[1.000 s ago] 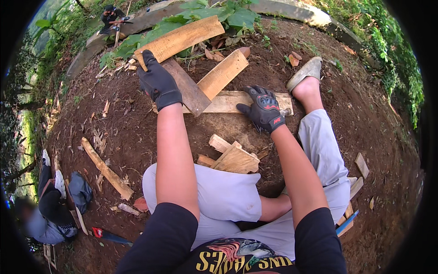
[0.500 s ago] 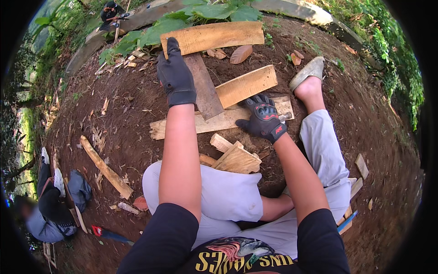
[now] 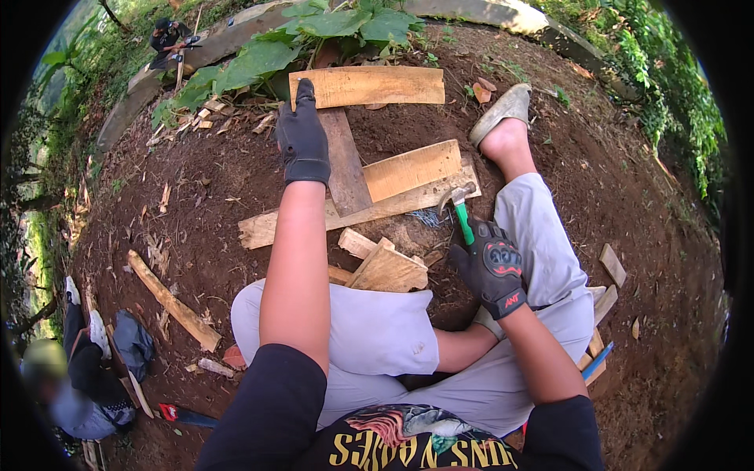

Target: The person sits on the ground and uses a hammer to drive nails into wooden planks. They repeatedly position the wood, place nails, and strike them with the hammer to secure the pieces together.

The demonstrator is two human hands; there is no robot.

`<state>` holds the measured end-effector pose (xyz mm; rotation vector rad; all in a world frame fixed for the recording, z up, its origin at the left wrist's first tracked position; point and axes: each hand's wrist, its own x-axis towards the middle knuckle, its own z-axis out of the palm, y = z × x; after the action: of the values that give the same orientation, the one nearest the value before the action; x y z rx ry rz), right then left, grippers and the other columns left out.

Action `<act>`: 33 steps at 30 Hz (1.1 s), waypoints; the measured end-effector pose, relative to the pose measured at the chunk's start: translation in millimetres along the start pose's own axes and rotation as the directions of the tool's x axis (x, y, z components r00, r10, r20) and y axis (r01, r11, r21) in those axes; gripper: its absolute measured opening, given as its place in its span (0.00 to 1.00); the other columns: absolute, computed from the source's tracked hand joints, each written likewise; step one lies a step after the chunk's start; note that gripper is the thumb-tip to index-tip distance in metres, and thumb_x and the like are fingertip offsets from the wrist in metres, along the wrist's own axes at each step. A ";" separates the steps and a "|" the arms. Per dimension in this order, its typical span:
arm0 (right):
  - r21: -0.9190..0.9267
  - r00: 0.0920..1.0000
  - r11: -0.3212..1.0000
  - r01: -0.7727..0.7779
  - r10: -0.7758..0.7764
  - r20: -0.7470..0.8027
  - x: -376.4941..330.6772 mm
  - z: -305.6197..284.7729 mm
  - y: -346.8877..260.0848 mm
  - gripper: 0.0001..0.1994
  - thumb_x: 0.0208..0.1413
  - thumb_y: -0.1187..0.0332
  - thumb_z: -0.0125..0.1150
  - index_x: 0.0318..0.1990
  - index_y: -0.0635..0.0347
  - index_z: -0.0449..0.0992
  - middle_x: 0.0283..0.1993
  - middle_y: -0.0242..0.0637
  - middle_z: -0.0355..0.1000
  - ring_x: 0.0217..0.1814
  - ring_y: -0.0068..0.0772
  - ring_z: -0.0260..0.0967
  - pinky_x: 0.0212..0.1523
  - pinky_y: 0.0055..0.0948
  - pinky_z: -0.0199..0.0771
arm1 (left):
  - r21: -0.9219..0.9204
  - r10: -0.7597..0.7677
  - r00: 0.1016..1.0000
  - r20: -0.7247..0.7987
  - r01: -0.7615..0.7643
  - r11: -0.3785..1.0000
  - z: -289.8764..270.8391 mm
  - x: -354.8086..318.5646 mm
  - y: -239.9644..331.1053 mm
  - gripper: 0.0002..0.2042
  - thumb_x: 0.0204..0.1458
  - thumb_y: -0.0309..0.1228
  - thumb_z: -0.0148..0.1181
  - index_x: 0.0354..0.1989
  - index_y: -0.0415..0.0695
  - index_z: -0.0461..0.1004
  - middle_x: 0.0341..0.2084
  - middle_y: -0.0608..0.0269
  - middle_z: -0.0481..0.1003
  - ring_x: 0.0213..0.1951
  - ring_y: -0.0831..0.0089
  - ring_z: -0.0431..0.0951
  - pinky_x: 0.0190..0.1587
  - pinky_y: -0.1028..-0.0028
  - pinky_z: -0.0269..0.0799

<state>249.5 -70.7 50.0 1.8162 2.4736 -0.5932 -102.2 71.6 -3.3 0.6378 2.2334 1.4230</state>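
Note:
My gloved left hand (image 3: 302, 141) grips the left end of a light wooden board (image 3: 377, 85), its thumb on the face and its other fingers hidden. A darker plank (image 3: 346, 161) runs down from that board toward me. In my gloved right hand (image 3: 493, 263) is a claw hammer (image 3: 462, 212) by its green handle, the metal head pointing away from me. Near the hammer head lies a small pile of nails (image 3: 430, 217). A shorter board (image 3: 415, 169) and a long pale plank (image 3: 271, 227) lie beyond the nails, the dark plank's lower end meeting the long one.
Wood offcuts (image 3: 389, 269) lie by my folded leg. A debarked stick (image 3: 174, 301) and a red-handled saw (image 3: 187, 415) are on the soil at left. Two other people sit apart, one at far left (image 3: 78, 385), another at upper left (image 3: 167, 43). A leafy plant (image 3: 314, 35) grows behind the boards.
My right hand has drawn back toward me from the long plank, and the hammer now shows in it. The nails have come into sight. My left hand keeps its hold on the board.

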 end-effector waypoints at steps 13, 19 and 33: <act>0.260 0.935 0.910 -0.322 0.350 -0.066 -27.6 40.8 55.4 0.12 0.70 0.61 0.59 0.46 0.62 0.78 0.37 0.49 0.77 0.36 0.54 0.76 0.38 0.53 0.74 | -0.540 -0.234 0.844 0.483 0.497 0.679 24.0 -26.9 -3.0 0.28 0.68 0.55 0.64 0.61 0.41 0.78 0.45 0.61 0.79 0.44 0.69 0.78 0.48 0.65 0.76; 0.883 0.666 0.010 -0.470 0.661 0.347 -18.8 -47.9 52.7 0.10 0.67 0.57 0.71 0.46 0.49 0.79 0.28 0.20 0.67 0.25 0.16 0.63 0.25 0.24 0.65 | -0.457 -0.169 0.798 0.579 0.489 0.743 50.5 -74.4 -5.8 0.29 0.70 0.55 0.61 0.62 0.40 0.78 0.48 0.61 0.79 0.48 0.70 0.78 0.54 0.64 0.76; 0.785 0.782 0.417 -0.458 0.610 0.132 1.4 -90.0 25.5 0.18 0.61 0.52 0.74 0.39 0.58 0.77 0.29 0.30 0.74 0.23 0.23 0.68 0.25 0.30 0.68 | 0.350 -0.027 0.550 0.835 -0.492 0.797 51.7 -123.2 3.3 0.37 0.67 0.63 0.52 0.63 0.37 0.77 0.58 0.34 0.79 0.64 0.39 0.76 0.67 0.51 0.70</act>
<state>291.3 -35.1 125.8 2.8692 1.4952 -1.7039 27.3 39.0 -8.4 1.5025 1.7414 0.3061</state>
